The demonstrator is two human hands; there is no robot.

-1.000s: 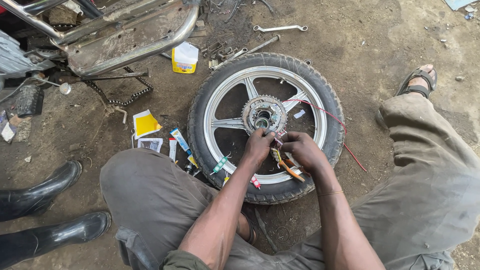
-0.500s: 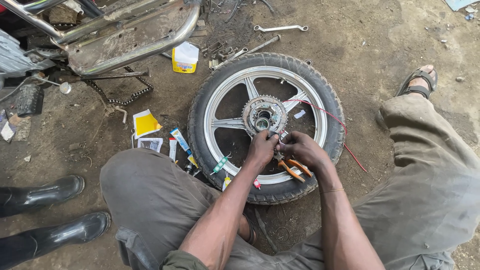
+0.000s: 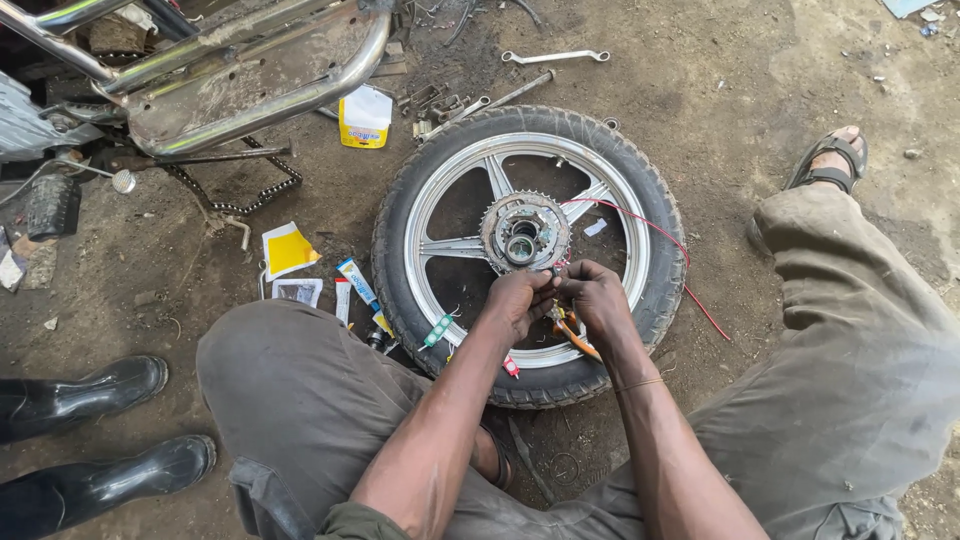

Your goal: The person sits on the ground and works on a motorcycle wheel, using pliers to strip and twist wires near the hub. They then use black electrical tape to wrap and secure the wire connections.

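You're squatting on bare, oily dirt ground (image 3: 760, 70), with a motorcycle wheel (image 3: 530, 255) lying flat just in front of your knees. Its sprocket hub (image 3: 524, 232) faces up at the centre, and a red wire (image 3: 640, 225) runs from near the hub out over the tyre to the right.

Your left hand (image 3: 520, 298) and right hand (image 3: 592, 298) meet, touching, at the near edge of the hub. Both are curled tight over something small, though what they pinch is hidden. Orange-handled pliers (image 3: 575, 333) sit under your right hand, apparently held in its palm.

It looks like you're working the wire end at the hub. The next move would call for a steady, fine fingertip grip, and probably the pliers.

Far beyond the tyre lie a spanner (image 3: 555, 56) and a yellow-and-white bottle (image 3: 366, 117); a drive chain (image 3: 235, 195) is at the far left.
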